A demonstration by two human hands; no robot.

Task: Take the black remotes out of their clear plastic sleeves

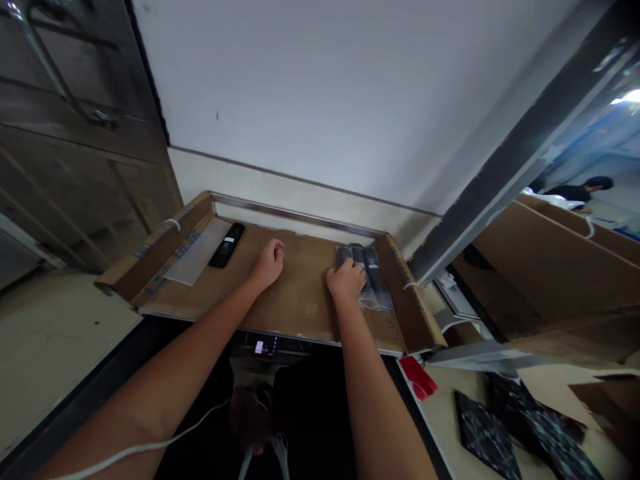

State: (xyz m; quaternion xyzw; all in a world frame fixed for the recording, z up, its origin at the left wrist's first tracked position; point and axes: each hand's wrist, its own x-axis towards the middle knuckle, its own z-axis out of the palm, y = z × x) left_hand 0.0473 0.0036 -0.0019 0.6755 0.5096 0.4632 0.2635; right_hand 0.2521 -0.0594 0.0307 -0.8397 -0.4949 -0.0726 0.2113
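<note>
My left hand (270, 265) is over the middle of a cardboard-lined tray (305, 293), its fingers curled in and nothing visible in them. To its left lies a long black device (227, 245) with a small white label, shaped like a remote control. A translucent plastic sleeve (193, 260) lies flat beside that device. My right hand (347, 280) rests at the left side of some dark, long items in clear plastic bags (376, 273), lying side by side. Its fingers reach onto the bags, with the thumb apart; part of the bags is hidden under the hand.
Raised cardboard flaps (400, 287) bound the tray's sides. A white wall (310, 100) stands behind it, and a metal door (75, 133) is at left. A lit screen (265, 345) shows below the front edge. Cardboard boxes (560, 253) and a distant person (583, 192) are at right.
</note>
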